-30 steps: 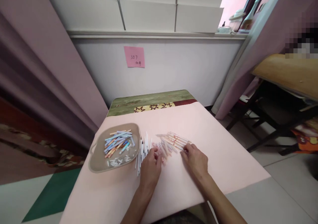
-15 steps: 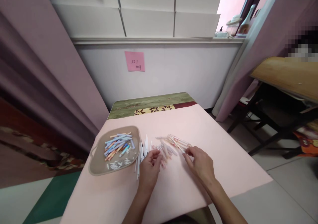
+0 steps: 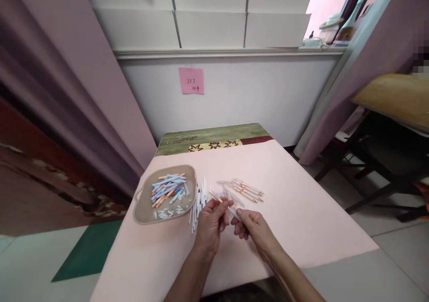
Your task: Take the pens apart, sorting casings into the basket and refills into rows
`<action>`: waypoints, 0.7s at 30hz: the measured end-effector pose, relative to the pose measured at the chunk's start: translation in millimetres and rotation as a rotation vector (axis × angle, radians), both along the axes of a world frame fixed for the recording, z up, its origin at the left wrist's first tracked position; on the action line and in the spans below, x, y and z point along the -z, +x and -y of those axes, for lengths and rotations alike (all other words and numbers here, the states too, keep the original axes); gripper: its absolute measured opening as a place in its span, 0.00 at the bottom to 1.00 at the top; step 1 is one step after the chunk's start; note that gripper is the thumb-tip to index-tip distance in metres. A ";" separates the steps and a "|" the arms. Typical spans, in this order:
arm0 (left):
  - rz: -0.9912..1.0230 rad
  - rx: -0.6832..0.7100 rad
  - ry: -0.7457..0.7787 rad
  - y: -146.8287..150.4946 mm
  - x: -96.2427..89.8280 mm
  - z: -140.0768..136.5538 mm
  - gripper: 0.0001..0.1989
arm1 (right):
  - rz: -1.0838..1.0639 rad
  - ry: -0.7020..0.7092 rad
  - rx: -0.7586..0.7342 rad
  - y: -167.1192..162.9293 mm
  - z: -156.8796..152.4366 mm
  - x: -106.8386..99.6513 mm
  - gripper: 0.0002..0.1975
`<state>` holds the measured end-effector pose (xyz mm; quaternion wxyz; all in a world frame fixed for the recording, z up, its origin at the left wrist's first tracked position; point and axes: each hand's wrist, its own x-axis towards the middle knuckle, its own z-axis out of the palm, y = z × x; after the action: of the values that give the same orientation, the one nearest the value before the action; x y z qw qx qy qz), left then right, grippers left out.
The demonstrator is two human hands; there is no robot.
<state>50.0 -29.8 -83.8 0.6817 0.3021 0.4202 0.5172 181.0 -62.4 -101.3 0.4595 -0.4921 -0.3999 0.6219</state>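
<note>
Pinching one thin clear plastic pen tube (image 3: 230, 209) between both hands just above the pale pink tabletop (image 3: 301, 221), left hand (image 3: 210, 224) and right hand (image 3: 252, 227) each have fingertips closed on it. Loose white refill sticks (image 3: 197, 201) lie beside the left hand, next to a beige tray (image 3: 142, 210) of coloured caps (image 3: 167, 189), and more clear tubes (image 3: 246, 189) sit just behind.

Pen barrel (image 3: 231, 211) ends hidden inside both grips; sticky note (image 3: 191, 81) writing too small; forearms cut off.

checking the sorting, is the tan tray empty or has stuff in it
Not empty: the tan tray holds a heap of coloured sticks.
</note>
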 end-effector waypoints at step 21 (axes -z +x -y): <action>-0.016 -0.118 0.006 2.1 1.4 -3.8 0.16 | 0.007 0.116 0.141 -3.6 -3.3 0.4 0.27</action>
<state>52.0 -26.0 -85.2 0.6457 0.2829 0.4413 0.5553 177.5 -59.1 -101.7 0.5284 -0.4938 -0.4014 0.5620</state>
